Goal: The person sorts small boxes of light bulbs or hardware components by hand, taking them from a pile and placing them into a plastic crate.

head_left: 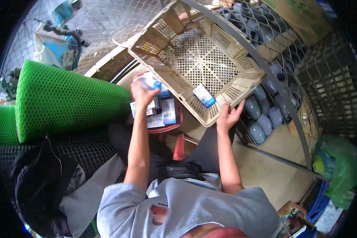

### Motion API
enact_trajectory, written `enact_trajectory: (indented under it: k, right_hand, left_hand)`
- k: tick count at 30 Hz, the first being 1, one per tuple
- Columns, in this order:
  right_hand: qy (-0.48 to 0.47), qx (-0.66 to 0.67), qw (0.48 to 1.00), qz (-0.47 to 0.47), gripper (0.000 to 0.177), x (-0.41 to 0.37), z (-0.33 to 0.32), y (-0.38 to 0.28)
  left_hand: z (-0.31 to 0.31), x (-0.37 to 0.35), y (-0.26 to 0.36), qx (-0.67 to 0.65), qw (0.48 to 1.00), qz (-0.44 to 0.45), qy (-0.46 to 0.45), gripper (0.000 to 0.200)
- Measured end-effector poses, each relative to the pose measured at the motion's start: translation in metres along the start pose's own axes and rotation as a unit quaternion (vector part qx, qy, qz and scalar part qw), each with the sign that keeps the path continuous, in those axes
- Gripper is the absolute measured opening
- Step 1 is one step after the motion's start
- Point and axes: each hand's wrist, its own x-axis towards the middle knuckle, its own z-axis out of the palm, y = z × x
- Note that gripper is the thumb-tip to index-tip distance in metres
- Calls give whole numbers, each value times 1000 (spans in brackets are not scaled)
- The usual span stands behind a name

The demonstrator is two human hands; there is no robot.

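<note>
A beige plastic crate (174, 85) with lattice walls is tilted in front of me. My right hand (229, 117) grips its near right rim, thumb up over the edge. Inside, against the near wall, lies one small blue-and-white box (204, 95). My left hand (144, 94) is just left of the crate, closed around another blue-and-white box (151, 83), slightly blurred. Under that hand a red container (174, 126) holds several similar white-and-blue boxes (169, 111), partly hidden by my wrist.
Rolls of green plastic mesh (71, 99) lie at the left, above black netting and a dark jacket (39, 186). Wire fencing stands behind the crate. Grey pipe fittings (261, 119) are stacked right, beside a dark crate (329, 87) and a green bag (341, 170).
</note>
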Motion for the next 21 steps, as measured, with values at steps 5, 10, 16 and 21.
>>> enact_trajectory:
  k: [5,10,16,21]
  right_hand:
    - [-8,10,1000,-5,75,0,-3,5]
    - [-2,-9,1000,-30,73,2,-6,18]
    - [-8,29,1000,-6,76,-1,-8,14]
    - [-15,2,1000,-7,75,-1,-10,14]
  left_hand:
    - [-91,-47,84,-111,979,-15,168,114]
    - [-101,-32,206,-180,969,169,-28,100]
    - [74,13,237,119,926,161,-321,114]
    - [141,0,247,230,912,117,-318,106]
